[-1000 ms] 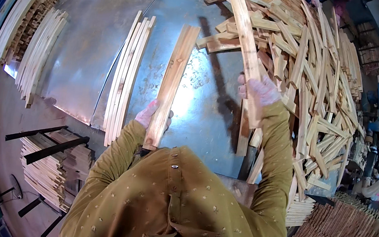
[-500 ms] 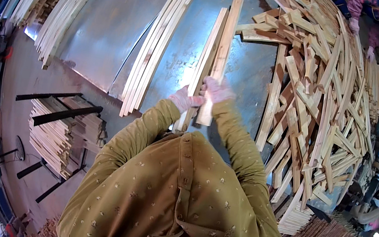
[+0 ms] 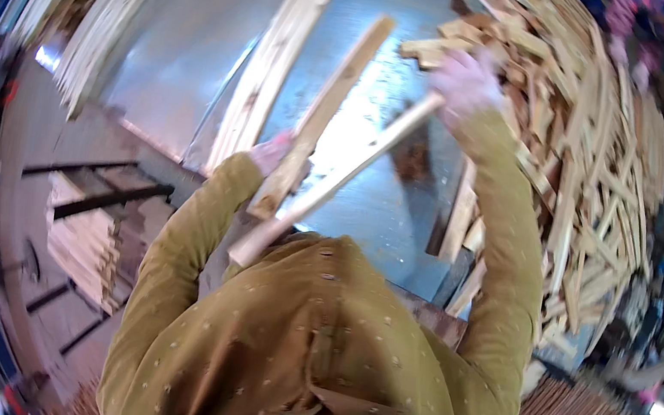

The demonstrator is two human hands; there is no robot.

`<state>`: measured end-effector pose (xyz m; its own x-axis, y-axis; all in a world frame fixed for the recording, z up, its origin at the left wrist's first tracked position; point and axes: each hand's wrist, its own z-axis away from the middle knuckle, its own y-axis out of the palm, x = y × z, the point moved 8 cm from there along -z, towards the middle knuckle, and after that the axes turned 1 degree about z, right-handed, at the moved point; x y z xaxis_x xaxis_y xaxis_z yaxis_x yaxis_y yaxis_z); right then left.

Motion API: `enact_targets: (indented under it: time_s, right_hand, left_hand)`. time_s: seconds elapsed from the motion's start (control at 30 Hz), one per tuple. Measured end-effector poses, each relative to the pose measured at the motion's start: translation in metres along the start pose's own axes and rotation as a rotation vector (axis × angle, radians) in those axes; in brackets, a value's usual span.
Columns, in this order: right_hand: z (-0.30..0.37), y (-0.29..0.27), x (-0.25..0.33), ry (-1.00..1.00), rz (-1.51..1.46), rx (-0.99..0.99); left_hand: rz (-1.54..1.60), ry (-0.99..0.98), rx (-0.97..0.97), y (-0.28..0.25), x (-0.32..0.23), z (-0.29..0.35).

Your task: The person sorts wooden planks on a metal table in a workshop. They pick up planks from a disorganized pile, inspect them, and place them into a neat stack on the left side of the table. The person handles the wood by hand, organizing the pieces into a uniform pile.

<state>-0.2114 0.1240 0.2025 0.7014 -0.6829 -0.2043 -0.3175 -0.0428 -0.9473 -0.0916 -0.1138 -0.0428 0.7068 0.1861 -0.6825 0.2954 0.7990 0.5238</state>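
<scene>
My left hand (image 3: pixel 273 152), in a pale pink glove, grips the lower part of a wooden strip (image 3: pixel 333 103) from its left side; most of its fingers are hidden by the wood. Farther forward and right, my gloved right hand (image 3: pixel 467 88) is blurred, at the upper end of a second wooden strip (image 3: pixel 346 173). That strip slants down to the left toward my chest. To the left of my left hand, several wooden strips (image 3: pixel 266 75) lie side by side on the metal table (image 3: pixel 196 21).
A big jumbled heap of wood strips (image 3: pixel 579 186) covers the table's right side. Stacked strips (image 3: pixel 113 29) stand at the far left, with a black-barred rack (image 3: pixel 103 202) of wood below. Another person's gloved hands (image 3: pixel 633 60) show at the far right.
My right hand has swung forward and right, and its strip now slants. My left hand has moved left with the other strip, which tilts to the right at its far end.
</scene>
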Motion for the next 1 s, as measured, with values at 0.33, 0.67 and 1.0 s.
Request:
enact_targets:
  time_s: [0.33, 0.67, 1.0]
  right_hand:
    - [-0.055, 0.184, 0.040, 0.129, 0.164, 0.607]
    - [-0.047, 0.205, 0.036, 0.215, 0.214, 0.234]
    - [0.297, 0.002, 0.002, 0.892, -0.254, 0.115]
  left_hand:
    - [0.809, -0.478, 0.576, 0.013, 0.089, 0.028]
    - [-0.072, -0.114, 0.194, 0.042, 0.034, 0.035]
    - [-0.190, 0.028, -0.018, -0.015, 0.027, 0.056]
